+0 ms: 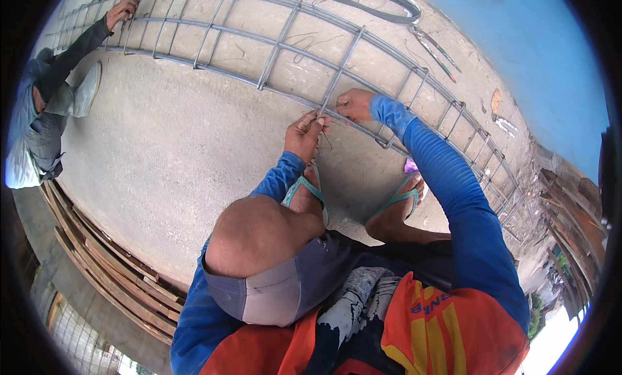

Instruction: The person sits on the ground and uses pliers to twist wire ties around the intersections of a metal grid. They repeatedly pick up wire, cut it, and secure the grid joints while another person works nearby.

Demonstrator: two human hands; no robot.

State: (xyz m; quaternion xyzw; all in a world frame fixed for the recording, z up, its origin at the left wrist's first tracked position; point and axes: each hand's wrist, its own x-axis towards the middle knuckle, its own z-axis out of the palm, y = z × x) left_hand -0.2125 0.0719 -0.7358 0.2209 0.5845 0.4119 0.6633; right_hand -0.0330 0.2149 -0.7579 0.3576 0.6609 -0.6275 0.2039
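Note:
A long rebar cage (277,46) of straight bars and square stirrups lies across the concrete in front of me. At its near bar, where a stirrup crosses, my left hand (303,138) pinches thin tie wire (326,140), whose loose ends hang below the fingers. Just right of it, my right hand (355,105) is closed against the same bar, its fingers curled. What it grips, if anything, is hidden by the fist.
At the far left a co-worker's hand (122,12) rests on the cage. Beyond the cage lie a wire coil (389,2), long-handled cutters (435,54) and pliers (504,124). Wooden planks (110,265) are stacked at lower left, more boards (573,213) at right. My sandalled feet (395,210) are below my hands.

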